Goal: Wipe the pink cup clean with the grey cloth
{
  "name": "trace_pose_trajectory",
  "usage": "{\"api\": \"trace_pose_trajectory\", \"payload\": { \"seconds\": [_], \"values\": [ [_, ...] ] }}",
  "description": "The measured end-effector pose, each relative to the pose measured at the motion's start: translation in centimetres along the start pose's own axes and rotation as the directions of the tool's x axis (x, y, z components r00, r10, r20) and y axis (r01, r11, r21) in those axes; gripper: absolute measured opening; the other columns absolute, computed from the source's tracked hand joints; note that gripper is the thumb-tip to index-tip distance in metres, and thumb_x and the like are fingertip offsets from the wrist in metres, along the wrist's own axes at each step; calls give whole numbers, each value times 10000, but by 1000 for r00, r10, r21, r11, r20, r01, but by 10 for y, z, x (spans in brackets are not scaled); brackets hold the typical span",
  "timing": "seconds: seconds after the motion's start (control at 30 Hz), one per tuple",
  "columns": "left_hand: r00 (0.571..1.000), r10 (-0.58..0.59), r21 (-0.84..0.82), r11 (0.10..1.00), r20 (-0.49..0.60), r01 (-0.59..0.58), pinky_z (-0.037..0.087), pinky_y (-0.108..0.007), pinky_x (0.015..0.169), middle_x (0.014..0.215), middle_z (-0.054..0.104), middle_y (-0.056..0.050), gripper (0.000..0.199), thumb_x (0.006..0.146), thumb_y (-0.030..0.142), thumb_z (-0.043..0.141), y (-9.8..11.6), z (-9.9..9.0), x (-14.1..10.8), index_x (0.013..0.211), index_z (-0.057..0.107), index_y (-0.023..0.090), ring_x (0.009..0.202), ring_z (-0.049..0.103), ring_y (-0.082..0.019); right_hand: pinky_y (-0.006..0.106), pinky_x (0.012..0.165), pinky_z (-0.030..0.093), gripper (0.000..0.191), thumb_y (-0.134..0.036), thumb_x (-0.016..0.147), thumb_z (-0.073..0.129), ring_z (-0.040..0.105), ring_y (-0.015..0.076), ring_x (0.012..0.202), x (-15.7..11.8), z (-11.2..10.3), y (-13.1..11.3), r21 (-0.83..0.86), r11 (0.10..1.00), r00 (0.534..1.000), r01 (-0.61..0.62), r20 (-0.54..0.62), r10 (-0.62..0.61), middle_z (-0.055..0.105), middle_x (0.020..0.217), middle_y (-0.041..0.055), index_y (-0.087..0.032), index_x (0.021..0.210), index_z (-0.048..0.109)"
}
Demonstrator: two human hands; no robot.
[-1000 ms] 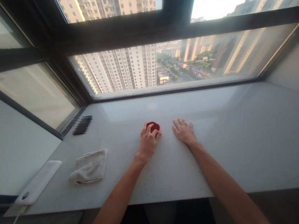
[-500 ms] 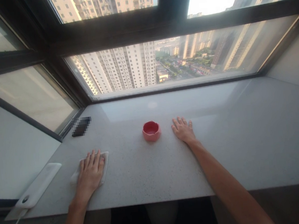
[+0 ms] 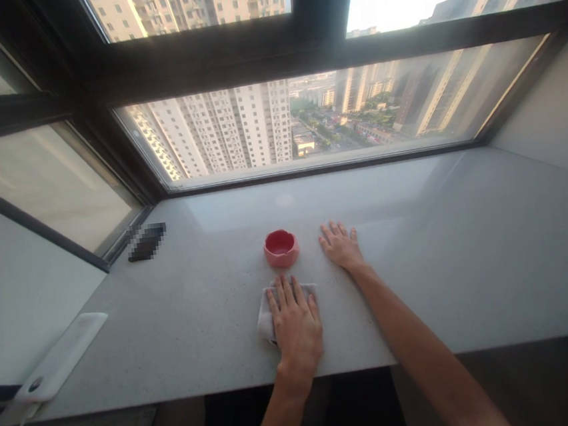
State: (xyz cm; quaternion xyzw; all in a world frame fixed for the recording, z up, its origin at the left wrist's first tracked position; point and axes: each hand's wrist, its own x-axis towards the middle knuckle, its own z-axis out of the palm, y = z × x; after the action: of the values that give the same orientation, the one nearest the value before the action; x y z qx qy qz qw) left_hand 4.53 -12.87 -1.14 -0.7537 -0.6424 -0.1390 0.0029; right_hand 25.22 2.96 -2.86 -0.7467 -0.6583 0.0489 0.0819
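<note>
My left hand lies flat on a folded whitish cloth, pressing it against the counter close to the front edge. Its fingers are stretched out and slightly apart, and the hand hides much of the cloth. Just beyond the fingertips sits a pink-red bowl with a notched rim, looking like an ashtray; a small gap separates it from the cloth. My right hand rests palm down, fingers spread, on the bare counter to the right of the bowl. Nothing shows in it.
The speckled white counter runs beneath dark-framed windows. At its left end lies a long white device, perhaps a power strip, with a cord hanging down. A dark pixelated object is near the left window corner.
My left hand has slid the cloth rightward across the counter, from the left side to in front of the bowl. My right hand stays in place. The view has shifted slightly.
</note>
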Motion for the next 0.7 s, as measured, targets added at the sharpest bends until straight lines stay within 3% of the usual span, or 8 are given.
{"api": "trace_pose_trajectory", "payload": {
  "seconds": [0.1, 0.2, 0.3, 0.43, 0.5, 0.57, 0.7],
  "values": [
    [999, -19, -26, 1000, -38, 18, 260, -648, 1389, 1728, 479, -202, 606, 1141, 373, 364, 6, 3, 1, 1649, 518, 81, 1664, 387, -384, 706, 1346, 128, 641, -467, 1158, 255, 214, 368, 1711, 0, 1, 0, -1, 1000, 1000, 3, -10, -3, 280, 1847, 118, -235, 1746, 364],
    [998, -10, -115, 993, -60, 3, 315, -628, 1378, 1726, 490, -184, 584, 1139, 351, 385, -5, -2, 4, 1657, 514, 116, 1656, 411, -363, 707, 1345, 132, 646, -477, 1158, 249, 206, 366, 1714, 1, 1, 0, 4, 1000, 1000, 7, -7, -7, 277, 1847, 124, -235, 1747, 359],
    [991, 21, -236, 970, -134, -53, 347, -567, 1385, 1722, 507, -153, 571, 1147, 330, 358, -35, -15, 25, 1664, 501, 136, 1662, 410, -311, 706, 1344, 141, 647, -483, 1157, 248, 203, 361, 1715, 1, 1, 1, 6, 1000, 1000, 9, -2, -9, 270, 1850, 125, -239, 1746, 359],
    [958, -33, -288, 956, -285, -53, 305, -576, 1402, 1708, 534, -132, 534, 1124, 275, 358, -98, -33, 91, 1592, 585, 152, 1675, 385, -313, 714, 1342, 140, 639, -471, 1156, 258, 216, 362, 1711, 1, 1, 2, -2, 1000, 1000, 3, 4, -3, 275, 1848, 123, -245, 1744, 365],
    [969, -76, -248, 969, -235, 16, 309, -575, 1397, 1715, 511, -182, 555, 1102, 259, 381, -128, -33, 128, 1596, 564, 86, 1673, 382, -348, 715, 1342, 139, 637, -468, 1155, 259, 218, 362, 1710, 1, 0, 2, -3, 1000, 1000, 2, 5, -2, 278, 1848, 121, -246, 1742, 370],
    [989, -100, -181, 980, -105, 80, 293, -560, 1401, 1729, 485, -191, 581, 1097, 268, 389, -149, -28, 159, 1616, 533, 49, 1684, 349, -369, 712, 1342, 144, 638, -469, 1156, 256, 217, 361, 1710, 1, 0, 2, -5, 1000, 1000, 4, 7, -4, 276, 1848, 122, -244, 1741, 373],
    [995, -54, -60, 996, 83, 59, 247, -538, 1412, 1791, 387, -138, 626, 1133, 335, 312, -165, -7, 184, 1686, 449, 74, 1714, 275, -351, 703, 1340, 148, 638, -474, 1157, 250, 215, 356, 1710, 0, 0, 2, -9, 1000, 1000, 9, 3, -9, 276, 1847, 128, -243, 1739, 377]
  ]
}}
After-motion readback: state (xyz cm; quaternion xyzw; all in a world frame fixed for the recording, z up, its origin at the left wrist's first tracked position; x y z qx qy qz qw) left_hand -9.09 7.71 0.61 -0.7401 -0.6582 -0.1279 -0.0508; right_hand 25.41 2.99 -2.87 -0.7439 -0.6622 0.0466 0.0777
